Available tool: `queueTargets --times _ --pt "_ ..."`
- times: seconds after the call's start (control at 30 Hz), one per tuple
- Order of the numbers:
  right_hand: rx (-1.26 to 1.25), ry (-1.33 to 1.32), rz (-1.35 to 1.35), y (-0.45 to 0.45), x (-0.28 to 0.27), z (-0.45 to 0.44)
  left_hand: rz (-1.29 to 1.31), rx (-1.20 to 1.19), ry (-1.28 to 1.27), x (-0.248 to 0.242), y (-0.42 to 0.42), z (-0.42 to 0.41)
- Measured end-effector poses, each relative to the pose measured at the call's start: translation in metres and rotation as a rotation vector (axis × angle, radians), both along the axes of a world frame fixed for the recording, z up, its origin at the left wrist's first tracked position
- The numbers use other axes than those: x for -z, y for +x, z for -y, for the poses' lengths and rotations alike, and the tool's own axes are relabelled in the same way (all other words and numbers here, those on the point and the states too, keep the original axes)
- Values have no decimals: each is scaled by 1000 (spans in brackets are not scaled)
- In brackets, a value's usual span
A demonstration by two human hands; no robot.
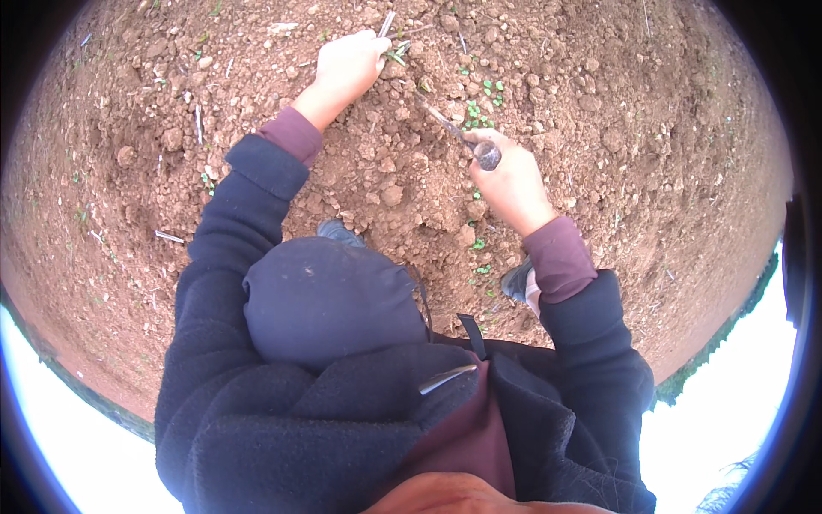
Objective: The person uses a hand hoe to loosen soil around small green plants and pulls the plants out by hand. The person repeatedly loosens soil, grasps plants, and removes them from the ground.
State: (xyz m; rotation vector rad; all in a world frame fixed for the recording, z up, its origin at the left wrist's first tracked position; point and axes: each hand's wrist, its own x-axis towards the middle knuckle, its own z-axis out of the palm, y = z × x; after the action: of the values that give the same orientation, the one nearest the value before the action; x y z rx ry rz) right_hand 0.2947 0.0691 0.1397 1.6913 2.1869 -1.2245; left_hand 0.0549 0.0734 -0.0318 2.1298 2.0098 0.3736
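At the top of the head view, my left hand (350, 67) is closed at soil level around a small bunch of dry stalks (386, 24) and narrow green leaves (398, 53). My right hand (514, 183) grips a hand tool (449, 123) by its handle, whose round butt end faces up at me. The tool's thin shaft slants up and left, and its tip meets the soil a little below and right of the leaves. Exactly what kind of tool it is, I cannot tell. Small green seedlings (474, 115) grow just beyond my right hand.
Loose brown cloddy soil (392, 173) spreads all around, with scattered bits of straw (199, 125). More seedlings (480, 273) stand between my shoes, near the right shoe (515, 281). My left shoe (340, 231) shows beyond my dark-clothed knee (334, 295).
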Motion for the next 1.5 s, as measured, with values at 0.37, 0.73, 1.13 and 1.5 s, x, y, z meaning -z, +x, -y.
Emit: queueTargets --times 0.37,0.73,1.13,1.5 --pt "105 -129 -78 36 66 25 46 -40 -72 -7 -2 3" --pt "68 9 -344 66 117 74 535 -269 -207 -27 -23 11" --pt "269 -176 -347 27 23 61 1539 -414 -327 -30 -37 6" --pt "497 -200 -536 -20 96 91 39 -35 -143 -5 3 -27"
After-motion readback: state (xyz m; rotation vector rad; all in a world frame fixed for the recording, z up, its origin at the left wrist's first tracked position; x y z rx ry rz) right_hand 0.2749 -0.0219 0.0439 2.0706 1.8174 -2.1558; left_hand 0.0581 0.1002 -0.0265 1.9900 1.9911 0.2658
